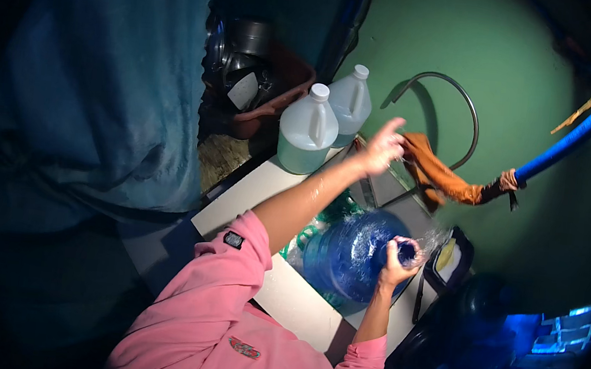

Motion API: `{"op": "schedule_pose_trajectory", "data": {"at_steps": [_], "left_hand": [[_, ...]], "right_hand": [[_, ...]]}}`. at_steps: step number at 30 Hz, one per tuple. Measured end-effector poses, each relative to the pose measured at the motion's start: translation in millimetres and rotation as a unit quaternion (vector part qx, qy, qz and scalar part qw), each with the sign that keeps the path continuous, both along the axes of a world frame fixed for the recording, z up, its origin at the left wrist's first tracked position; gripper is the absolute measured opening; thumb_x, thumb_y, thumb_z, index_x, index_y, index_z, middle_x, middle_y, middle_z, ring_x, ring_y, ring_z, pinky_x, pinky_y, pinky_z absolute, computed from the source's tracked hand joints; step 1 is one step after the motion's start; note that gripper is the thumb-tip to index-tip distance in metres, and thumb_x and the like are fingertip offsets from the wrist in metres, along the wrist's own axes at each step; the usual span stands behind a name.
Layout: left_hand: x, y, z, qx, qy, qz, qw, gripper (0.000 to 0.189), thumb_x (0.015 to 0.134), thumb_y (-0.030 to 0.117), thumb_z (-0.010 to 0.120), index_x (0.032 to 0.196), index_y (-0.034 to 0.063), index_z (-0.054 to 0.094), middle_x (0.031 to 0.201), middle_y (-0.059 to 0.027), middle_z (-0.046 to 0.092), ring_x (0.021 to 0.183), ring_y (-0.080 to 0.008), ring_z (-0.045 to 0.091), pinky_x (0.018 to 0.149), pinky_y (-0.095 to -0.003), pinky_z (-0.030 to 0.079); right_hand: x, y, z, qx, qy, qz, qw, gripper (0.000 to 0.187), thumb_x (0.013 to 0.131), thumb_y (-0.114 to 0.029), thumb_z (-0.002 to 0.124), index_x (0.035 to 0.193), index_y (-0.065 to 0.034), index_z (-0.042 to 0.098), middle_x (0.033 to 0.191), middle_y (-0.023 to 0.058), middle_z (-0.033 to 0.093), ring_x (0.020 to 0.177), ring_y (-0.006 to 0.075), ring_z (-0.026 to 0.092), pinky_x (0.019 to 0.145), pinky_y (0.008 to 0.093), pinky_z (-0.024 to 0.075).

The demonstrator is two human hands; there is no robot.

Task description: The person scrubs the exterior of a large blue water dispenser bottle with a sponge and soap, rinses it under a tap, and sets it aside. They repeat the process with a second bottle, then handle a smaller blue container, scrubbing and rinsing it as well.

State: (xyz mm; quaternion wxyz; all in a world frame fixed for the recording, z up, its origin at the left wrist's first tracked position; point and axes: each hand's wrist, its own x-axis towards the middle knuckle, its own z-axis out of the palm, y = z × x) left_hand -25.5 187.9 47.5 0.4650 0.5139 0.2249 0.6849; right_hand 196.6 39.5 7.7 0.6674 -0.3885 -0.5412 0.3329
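Observation:
A large blue water jug (347, 252) lies tilted in a sink among green mesh or netting (343, 207), with splashing water over its shoulder and mouth. My right hand (398, 270) grips the jug's neck, thumb on its near side. My left hand (383, 149) is raised beyond the jug, blurred, with fingers apart. Right beside its fingertips is the end of an orange cloth sleeve (456, 185), tied onto a blue hose (563, 139); whether they touch is unclear. A curved metal spout (468, 107) arches behind the sleeve.
Two translucent jugs with white caps, a front one (308, 133) and a rear one (352, 102), stand at the counter's back left. A reddish basin (276, 104) holds dark cookware. A dark container (449, 261) with a yellow sponge is at right. A blue-green curtain (103, 88) hangs left.

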Motion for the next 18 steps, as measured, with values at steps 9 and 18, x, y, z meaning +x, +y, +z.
{"op": "schedule_pose_trajectory", "data": {"at_steps": [9,18], "left_hand": [[-29,-211,-71,-0.382,-0.060,-0.277,0.880,0.066,0.105,0.039,0.052,0.156,0.0036,0.030,0.155,-0.0099,0.042,0.141,-0.0215,0.041,0.119,-0.0409,0.030],[-66,-185,62,-0.132,0.083,-0.156,0.975,0.093,0.079,0.042,0.083,0.149,-0.0005,0.039,0.144,-0.0121,0.053,0.132,-0.0219,0.051,0.114,-0.0386,0.038]], "right_hand": [[221,-104,87,0.105,0.141,-0.035,0.984,0.047,0.094,-0.044,0.054,0.117,-0.0038,0.059,0.108,0.0142,0.060,0.099,0.0294,0.063,0.087,0.0464,0.0565],[227,-114,70,0.105,0.368,0.174,0.907,0.027,0.086,-0.025,0.065,0.104,-0.0061,0.063,0.104,0.0074,0.060,0.116,0.0259,0.053,0.110,0.0431,0.0380]]}}
